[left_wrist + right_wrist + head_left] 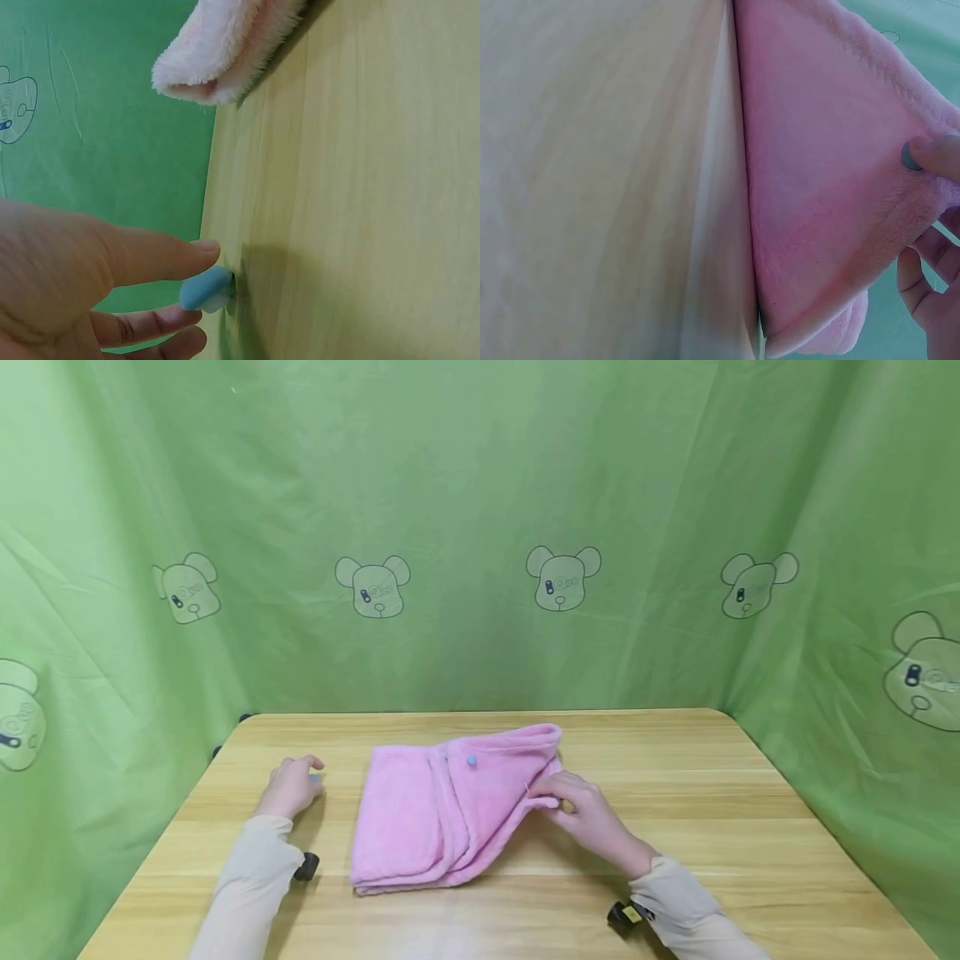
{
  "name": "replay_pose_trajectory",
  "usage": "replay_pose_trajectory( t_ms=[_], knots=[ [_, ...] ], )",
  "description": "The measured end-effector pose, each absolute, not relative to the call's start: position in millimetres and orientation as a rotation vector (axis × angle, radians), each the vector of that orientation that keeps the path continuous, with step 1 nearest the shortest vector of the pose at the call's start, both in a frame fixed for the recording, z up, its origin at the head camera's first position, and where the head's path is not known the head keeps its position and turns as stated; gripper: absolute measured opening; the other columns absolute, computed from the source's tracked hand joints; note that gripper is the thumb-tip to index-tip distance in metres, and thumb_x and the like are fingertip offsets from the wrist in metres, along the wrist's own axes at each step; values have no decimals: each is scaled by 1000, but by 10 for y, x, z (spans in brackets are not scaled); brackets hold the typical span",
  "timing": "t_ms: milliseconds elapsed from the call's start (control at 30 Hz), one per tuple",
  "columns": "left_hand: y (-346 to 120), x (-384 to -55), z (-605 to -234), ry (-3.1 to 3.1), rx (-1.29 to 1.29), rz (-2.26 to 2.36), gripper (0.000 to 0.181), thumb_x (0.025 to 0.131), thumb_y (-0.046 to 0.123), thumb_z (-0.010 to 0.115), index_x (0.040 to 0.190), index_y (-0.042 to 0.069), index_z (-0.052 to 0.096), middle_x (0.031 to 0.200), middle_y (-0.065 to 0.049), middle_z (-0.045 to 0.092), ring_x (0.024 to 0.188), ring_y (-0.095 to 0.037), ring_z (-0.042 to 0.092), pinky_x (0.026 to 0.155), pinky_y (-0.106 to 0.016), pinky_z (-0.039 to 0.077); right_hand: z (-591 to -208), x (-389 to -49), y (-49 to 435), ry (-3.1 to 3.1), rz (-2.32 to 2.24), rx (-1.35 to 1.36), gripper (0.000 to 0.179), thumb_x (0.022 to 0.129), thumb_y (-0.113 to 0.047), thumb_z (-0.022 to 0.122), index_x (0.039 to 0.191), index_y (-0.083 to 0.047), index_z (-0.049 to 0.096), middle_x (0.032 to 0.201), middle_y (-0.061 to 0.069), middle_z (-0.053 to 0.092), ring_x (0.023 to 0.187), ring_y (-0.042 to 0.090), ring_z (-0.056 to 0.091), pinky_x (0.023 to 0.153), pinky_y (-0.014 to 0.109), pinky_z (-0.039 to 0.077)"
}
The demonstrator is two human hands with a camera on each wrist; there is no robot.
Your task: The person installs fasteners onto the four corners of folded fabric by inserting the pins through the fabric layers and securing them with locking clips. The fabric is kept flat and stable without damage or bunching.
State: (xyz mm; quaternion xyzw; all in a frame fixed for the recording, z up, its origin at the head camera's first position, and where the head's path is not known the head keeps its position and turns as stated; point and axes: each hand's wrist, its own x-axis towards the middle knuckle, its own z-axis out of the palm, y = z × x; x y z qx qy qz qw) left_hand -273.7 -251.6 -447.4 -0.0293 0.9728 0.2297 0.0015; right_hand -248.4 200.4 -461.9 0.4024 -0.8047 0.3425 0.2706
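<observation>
A pink plush cloth (401,810) lies folded on the table, with a small round blue piece (472,760) on its upper layer. My right hand (592,818) pinches the cloth's right edge and lifts it off the wood. In the right wrist view, a blue-grey disc (910,157) shows by the thumb. Left of the cloth, my left hand (291,787) hovers around a small light-blue object (206,289) at the table surface. A narrow gap shows between its thumb and that object. Whether the fingers behind touch it, I cannot tell.
The wooden table (660,752) has rounded far corners. Green curtains (465,468) printed with bear heads hang behind and at both sides. A small black device is on each wrist, the right one (622,918) with a yellow label.
</observation>
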Motion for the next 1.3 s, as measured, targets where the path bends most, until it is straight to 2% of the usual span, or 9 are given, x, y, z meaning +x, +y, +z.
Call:
replay_pose_trajectory(
  t_ms=[300,600,900,1100,1300],
  knots=[
    [-2532,-2791,-4530,3058,-59,732,31,79,2,61,110,-4,63,119,-32,61,114,-50,54,99,-58,43,-4621,-2493,2012,-2151,926,1103,29,72,-1,78,98,-13,72,95,-1,73,92,16,66,94,16,48],
    [-2548,-2767,-4550,3089,-93,783,25,77,3,64,101,-3,64,110,-29,65,101,-44,60,90,-54,47,-4615,-2479,2010,-2171,930,1101,27,73,-1,77,98,-12,72,95,-1,73,91,15,66,91,17,50],
    [-2453,-2710,-4423,3149,-91,827,22,88,13,63,104,-2,63,105,-27,67,86,-36,62,80,-51,49,-4621,-2473,2005,-2172,943,1103,30,72,1,78,98,-12,72,96,-1,73,92,16,66,93,16,49],
    [-2229,-2654,-4217,3185,3,925,27,95,23,60,109,-1,62,102,-23,70,91,-36,65,84,-51,50,-4610,-2466,2006,-2185,942,1097,29,72,0,79,98,-11,72,96,-1,73,93,15,66,93,17,49],
    [-1927,-2626,-4054,3234,96,1060,32,97,26,59,113,-1,64,106,-22,71,97,-37,66,89,-51,51,-4601,-2459,2014,-2205,952,1093,26,75,-2,78,99,-10,72,97,0,73,95,15,66,94,16,49]
  ],
)
